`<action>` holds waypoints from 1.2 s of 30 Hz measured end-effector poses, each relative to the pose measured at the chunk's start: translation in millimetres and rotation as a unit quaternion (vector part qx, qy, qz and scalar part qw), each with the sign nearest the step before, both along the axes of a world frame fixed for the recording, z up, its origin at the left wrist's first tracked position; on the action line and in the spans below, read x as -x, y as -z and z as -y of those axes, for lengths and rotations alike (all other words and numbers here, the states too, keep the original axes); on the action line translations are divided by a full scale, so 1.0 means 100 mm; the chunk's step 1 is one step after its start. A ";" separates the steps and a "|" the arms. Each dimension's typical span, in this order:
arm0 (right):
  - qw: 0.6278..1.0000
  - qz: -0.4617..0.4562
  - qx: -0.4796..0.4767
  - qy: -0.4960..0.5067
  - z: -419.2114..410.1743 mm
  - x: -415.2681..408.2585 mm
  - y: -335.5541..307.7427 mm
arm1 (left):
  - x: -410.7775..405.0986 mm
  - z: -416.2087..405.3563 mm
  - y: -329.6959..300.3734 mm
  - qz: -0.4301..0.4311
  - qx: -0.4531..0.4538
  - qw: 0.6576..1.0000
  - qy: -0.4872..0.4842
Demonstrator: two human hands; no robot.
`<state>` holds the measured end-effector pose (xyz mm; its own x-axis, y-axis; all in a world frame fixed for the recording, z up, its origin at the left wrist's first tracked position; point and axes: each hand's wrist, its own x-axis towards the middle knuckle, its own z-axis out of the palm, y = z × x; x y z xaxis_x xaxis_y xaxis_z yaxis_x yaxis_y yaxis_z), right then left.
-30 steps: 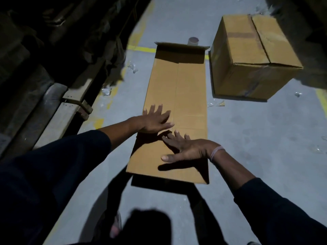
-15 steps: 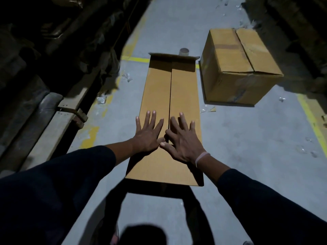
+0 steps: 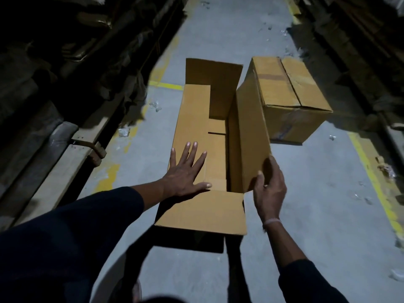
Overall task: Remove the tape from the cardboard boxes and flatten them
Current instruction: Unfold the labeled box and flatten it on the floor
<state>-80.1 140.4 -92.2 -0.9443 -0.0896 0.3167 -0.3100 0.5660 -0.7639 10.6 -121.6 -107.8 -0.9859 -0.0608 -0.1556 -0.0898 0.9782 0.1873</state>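
The long brown opened cardboard box (image 3: 203, 149) runs straight ahead on the floor; flat, spread left hand (image 3: 185, 173) presses its left panel while right hand (image 3: 270, 186) grips the raised right panel.

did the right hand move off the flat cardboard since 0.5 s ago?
Yes. The right hand has left the panel beside the left hand and gone rightward; it now holds the raised side panel, nearer the closed box.

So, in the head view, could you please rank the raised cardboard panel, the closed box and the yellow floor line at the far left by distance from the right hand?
1. Raised cardboard panel: the right hand grips its near corner.
2. Closed box: beyond the hand, slightly right, on the floor.
3. Yellow floor line: farthest, across the opened box to the far left.
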 end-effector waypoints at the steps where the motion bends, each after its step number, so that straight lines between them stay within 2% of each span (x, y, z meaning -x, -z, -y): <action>1: 0.998 0.027 -0.034 0.041 -0.07 0.03 0.07 | 0.01 -0.01 -0.01 -0.005 0.005 1.000 0.003; 2: 0.990 0.069 -0.095 0.074 -0.12 0.05 0.14 | 0.02 -0.03 -0.03 -0.009 0.017 1.000 0.008; 4: 0.946 0.171 -0.251 0.110 -0.17 0.07 0.26 | 0.03 -0.03 -0.02 -0.017 0.048 0.998 0.019; 6: 0.908 0.234 -0.336 0.091 -0.16 0.09 0.28 | 0.04 -0.03 -0.02 -0.029 0.080 0.996 0.029; 10: 0.898 0.267 -0.350 -0.001 0.04 0.20 0.16 | 0.04 -0.06 -0.06 -0.044 0.090 0.993 0.060; 12: 0.876 0.300 -0.376 -0.008 0.15 0.25 0.10 | 0.07 -0.06 -0.19 -0.068 0.098 0.987 0.104; 14: 0.858 0.314 -0.405 -0.010 0.20 0.28 0.10 | 0.13 0.00 -0.34 -0.111 0.163 0.968 0.156; 16: 0.854 0.313 -0.415 -0.020 0.18 0.28 0.16 | 0.14 0.08 -0.46 -0.117 0.256 0.948 0.146; 17: 0.856 0.309 -0.414 -0.028 0.16 0.27 0.20 | 0.10 0.09 -0.49 -0.091 0.305 0.941 0.114; 19: 0.862 0.300 -0.406 -0.043 0.13 0.22 0.28 | -0.03 0.06 -0.60 0.015 0.390 0.920 0.035; 21: 0.863 0.292 -0.408 -0.048 0.12 0.16 0.34 | -0.13 0.05 -0.65 0.133 0.457 0.879 -0.013; 22: 0.862 0.294 -0.410 -0.049 0.13 0.14 0.34 | -0.18 0.08 -0.63 0.172 0.458 0.872 -0.025; 24: 0.860 0.302 -0.408 -0.053 0.14 0.09 0.33 | -0.24 0.18 -0.51 0.207 0.380 0.900 -0.064; 26: 0.860 0.307 -0.404 -0.060 0.14 0.02 0.32 | -0.34 0.30 -0.26 0.213 0.207 0.945 -0.134; 28: 0.859 0.313 -0.398 -0.074 0.13 -0.06 0.32 | -0.42 0.34 -0.10 0.219 0.051 0.959 -0.172; 29: 0.859 0.323 -0.388 -0.083 0.12 -0.08 0.32 | -0.44 0.35 -0.05 0.225 0.007 0.959 -0.172; 31: 0.860 0.346 -0.362 -0.098 0.12 -0.08 0.35 | -0.43 0.37 -0.02 0.236 -0.028 0.958 -0.158; 33: 0.856 0.361 -0.356 -0.102 0.11 -0.06 0.36 | -0.43 0.40 -0.01 0.253 -0.023 0.956 -0.145; 35: 0.882 0.327 -0.332 -0.073 0.15 -0.12 0.32 | -0.45 0.42 0.01 0.236 0.043 0.964 -0.116; 36: 0.912 0.290 -0.290 -0.034 0.17 -0.19 0.30 | -0.47 0.41 0.01 0.207 0.095 0.970 -0.086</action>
